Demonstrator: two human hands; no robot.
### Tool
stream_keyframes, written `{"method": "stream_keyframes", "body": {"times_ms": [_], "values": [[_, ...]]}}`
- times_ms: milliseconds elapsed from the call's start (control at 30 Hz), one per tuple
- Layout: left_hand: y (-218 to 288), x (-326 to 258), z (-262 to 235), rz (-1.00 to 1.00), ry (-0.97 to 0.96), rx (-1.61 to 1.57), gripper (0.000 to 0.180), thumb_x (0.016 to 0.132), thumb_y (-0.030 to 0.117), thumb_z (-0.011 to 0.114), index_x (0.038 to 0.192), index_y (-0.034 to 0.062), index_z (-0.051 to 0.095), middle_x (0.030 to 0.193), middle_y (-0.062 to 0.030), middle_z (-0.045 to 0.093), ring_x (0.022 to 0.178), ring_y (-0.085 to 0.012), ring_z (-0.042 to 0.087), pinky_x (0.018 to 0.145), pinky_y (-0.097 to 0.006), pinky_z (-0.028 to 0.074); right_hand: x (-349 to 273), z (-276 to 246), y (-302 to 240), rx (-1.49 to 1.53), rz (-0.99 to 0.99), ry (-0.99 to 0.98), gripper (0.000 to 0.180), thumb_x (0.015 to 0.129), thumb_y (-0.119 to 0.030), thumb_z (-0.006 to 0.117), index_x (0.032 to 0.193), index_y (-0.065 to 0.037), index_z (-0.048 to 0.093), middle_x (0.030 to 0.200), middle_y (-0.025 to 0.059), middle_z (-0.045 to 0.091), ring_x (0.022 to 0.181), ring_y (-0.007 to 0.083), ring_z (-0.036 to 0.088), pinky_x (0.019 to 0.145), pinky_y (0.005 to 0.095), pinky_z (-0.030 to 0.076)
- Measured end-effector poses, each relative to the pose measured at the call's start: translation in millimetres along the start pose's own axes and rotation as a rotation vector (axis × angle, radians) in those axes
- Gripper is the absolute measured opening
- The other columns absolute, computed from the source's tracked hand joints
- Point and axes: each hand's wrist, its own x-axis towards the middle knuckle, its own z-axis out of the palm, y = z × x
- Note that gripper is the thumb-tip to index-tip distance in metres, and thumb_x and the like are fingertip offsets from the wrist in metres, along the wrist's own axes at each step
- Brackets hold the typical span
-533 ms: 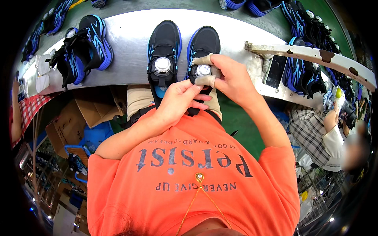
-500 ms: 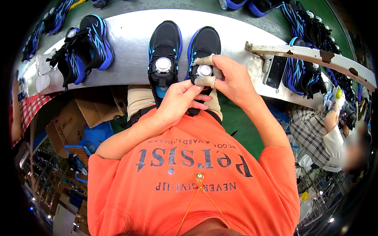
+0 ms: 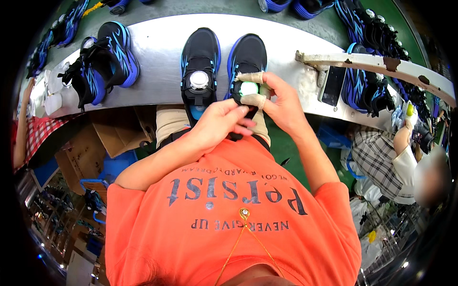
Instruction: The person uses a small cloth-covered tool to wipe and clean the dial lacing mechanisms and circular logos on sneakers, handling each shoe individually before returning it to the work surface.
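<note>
From where I stand, the curved metal table (image 3: 157, 57) is the biggest thing here, silver and shiny, reaching across in front of a person in an orange shirt (image 3: 191, 248). Off to the right, a co-worker in a plaid garment (image 3: 377, 162) is near the table's end, and an open cardboard box (image 3: 107, 136) sits below it on the left. A white bar (image 3: 372, 61) with chipped paint juts over the right side.

In the middle lie the left shoe (image 3: 201, 47) and the right shoe (image 3: 250, 51), black with blue soles, side by side, toes pointing away, heel ends at the near edge. More shoes (image 3: 119, 55) stand off to the left.

The right hand (image 3: 282, 97) has its grip closed around the top of the right shoe, thumb and forefinger either side. The left hand (image 3: 217, 119) is at that shoe's heel end, thumb and forefinger close together; I can't tell whether they pinch anything.

A dark phone-like slab (image 3: 333, 86) lies beneath the bar. On the left shoe sits a white dial (image 3: 199, 79); between the right hand's fingers, a lit dial (image 3: 249, 89) glows green. Smallest are the beige finger sleeves (image 3: 252, 76).
</note>
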Motion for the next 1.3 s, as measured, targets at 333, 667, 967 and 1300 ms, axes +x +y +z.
{"method": "stream_keyframes", "body": {"times_ms": [333,667,967,1300], "values": [[46,-1,-61,0.675,0.331,0.968,0.036,0.076,0.009,0.073,0.109,0.0030,0.060,0.093,-0.0111,0.053,0.086,-0.0279,0.055,0.074,-0.036,0.046,130,20,8,-0.611,-0.457,0.000,0.066,0.078,-0.041,0.073,0.136,-0.018,0.051,0.115,0.0212,0.055,0.109,0.0380,0.051,0.093,0.0417,0.044],[54,-4,-76,0.535,0.154,0.800,0.043,0.076,0.005,0.069,0.118,0.0061,0.061,0.106,-0.0059,0.059,0.093,-0.0162,0.054,0.076,-0.027,0.045,165,55,23,-0.704,-0.450,-0.223,0.061,0.086,-0.039,0.064,0.139,-0.016,0.047,0.119,0.0185,0.053,0.106,0.0388,0.049,0.097,0.0448,0.041],[47,-1,-76,0.715,0.357,0.947,0.054,0.069,0.018,0.079,0.117,0.0078,0.057,0.092,-0.0068,0.055,0.091,-0.0253,0.051,0.082,-0.036,0.044,165,55,15,-0.657,-0.406,-0.240,0.052,0.086,-0.032,0.063,0.131,-0.009,0.052,0.115,0.0169,0.053,0.107,0.0367,0.050,0.094,0.0430,0.042],[50,11,-106,0.702,0.008,0.761,0.040,0.073,0.010,0.073,0.113,0.0055,0.067,0.100,-0.0058,0.065,0.096,-0.0204,0.054,0.088,-0.032,0.044,166,55,16,-0.666,-0.429,-0.239,0.049,0.085,-0.030,0.064,0.125,-0.004,0.055,0.113,0.0180,0.053,0.107,0.0354,0.052,0.092,0.0405,0.044]]}}
